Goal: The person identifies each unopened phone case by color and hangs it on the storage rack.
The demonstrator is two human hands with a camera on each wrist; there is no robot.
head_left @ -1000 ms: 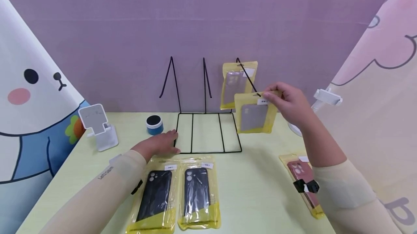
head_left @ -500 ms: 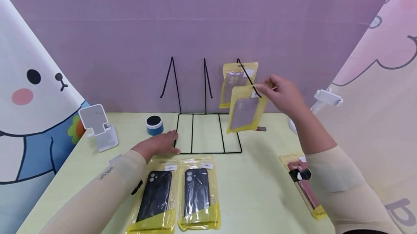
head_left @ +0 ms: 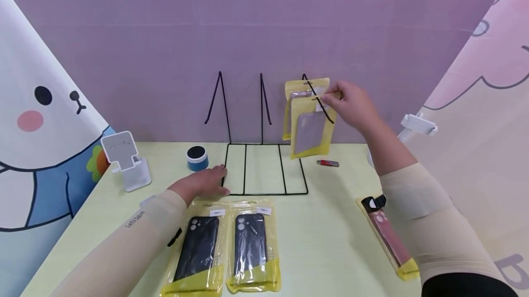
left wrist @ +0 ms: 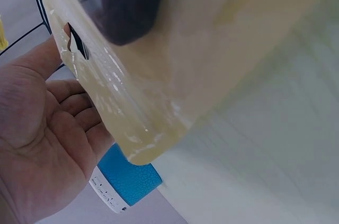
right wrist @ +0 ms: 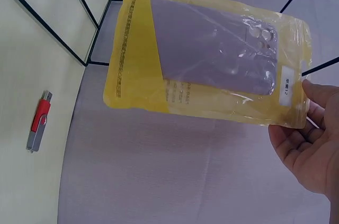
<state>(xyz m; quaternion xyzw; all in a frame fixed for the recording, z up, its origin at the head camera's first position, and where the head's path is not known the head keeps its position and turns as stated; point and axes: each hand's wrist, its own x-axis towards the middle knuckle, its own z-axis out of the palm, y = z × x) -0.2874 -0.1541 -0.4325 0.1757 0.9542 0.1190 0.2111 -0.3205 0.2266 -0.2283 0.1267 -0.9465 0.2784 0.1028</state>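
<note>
At the right-hand hook of the wire rack (head_left: pixel 264 168), the right hand (head_left: pixel 351 104) pinches the top edge of a yellow packet (head_left: pixel 309 127) with a pale phone case inside, fingers curled on its hanging tab. Compared with 1 second ago, the packet has risen and moved back along the hook, so it now hangs almost against the first hung packet (head_left: pixel 303 86) behind it; judging from this, the hanging is nearly finished and only the release remains. A small red USB stick (head_left: pixel 328 163), hidden behind the packet before, now shows on the table (head_left: pixel 330 242). The left hand (head_left: pixel 202 182) lies flat and relaxed on the table, holding nothing and touching the left front corner of the rack's base, unchanged. Just in front of it lie 2 packets with dark cases (head_left: pixel 223 246). A blue round speaker (head_left: pixel 196 158) and a white phone stand (head_left: pixel 126 161) sit further left, and a packet with a red case (head_left: pixel 390 239) lies near the right forearm.
</note>
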